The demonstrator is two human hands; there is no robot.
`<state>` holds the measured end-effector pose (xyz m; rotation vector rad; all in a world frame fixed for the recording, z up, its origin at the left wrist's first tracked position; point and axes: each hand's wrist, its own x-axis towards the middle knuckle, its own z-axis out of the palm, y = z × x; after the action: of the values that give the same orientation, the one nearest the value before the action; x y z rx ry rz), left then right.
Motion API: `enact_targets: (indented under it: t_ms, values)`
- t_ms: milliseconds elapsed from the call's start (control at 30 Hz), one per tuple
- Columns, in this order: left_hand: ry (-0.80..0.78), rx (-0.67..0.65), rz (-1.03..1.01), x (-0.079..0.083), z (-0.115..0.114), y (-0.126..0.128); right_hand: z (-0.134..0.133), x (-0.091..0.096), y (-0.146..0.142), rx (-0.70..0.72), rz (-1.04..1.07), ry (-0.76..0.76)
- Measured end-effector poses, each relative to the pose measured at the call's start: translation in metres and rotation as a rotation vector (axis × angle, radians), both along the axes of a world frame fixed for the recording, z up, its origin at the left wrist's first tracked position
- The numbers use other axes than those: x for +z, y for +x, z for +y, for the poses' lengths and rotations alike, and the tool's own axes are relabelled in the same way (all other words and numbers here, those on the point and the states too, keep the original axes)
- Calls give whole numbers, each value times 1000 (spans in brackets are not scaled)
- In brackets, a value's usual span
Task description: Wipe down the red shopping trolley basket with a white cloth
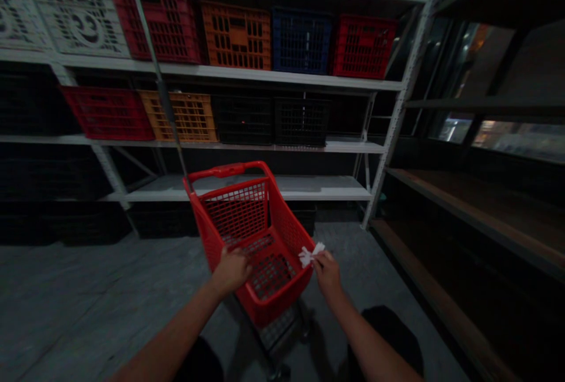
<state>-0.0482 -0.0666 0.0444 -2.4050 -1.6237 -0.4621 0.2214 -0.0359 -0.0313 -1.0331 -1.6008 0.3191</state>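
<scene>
A red plastic shopping cart (247, 217) stands on the floor in front of me, its mesh basket holding nothing I can see. My left hand (232, 269) is closed on the basket's near left rim. At the near right rim, my right hand (326, 267) pinches a small crumpled white cloth or paper (309, 253). The cart's red handle (225, 170) is on the far side, toward the shelves.
Grey metal shelving (247, 73) fills the back wall, loaded with red, orange, blue, black and white crates. A thin metal pole (154, 70) leans across it. Dark wooden shelves (468, 205) run along the right. The concrete floor (88, 288) stretches left.
</scene>
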Motion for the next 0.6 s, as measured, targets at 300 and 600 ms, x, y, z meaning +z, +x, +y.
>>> enact_targets:
  t_ms: [300, 600]
  values:
    - [-176, 250, -10, -41, -28, 103, -33, 8, -7, -68, 291, -46]
    - [-182, 184, 36, -42, -32, 90, 16, 10, -24, 63, 146, -137]
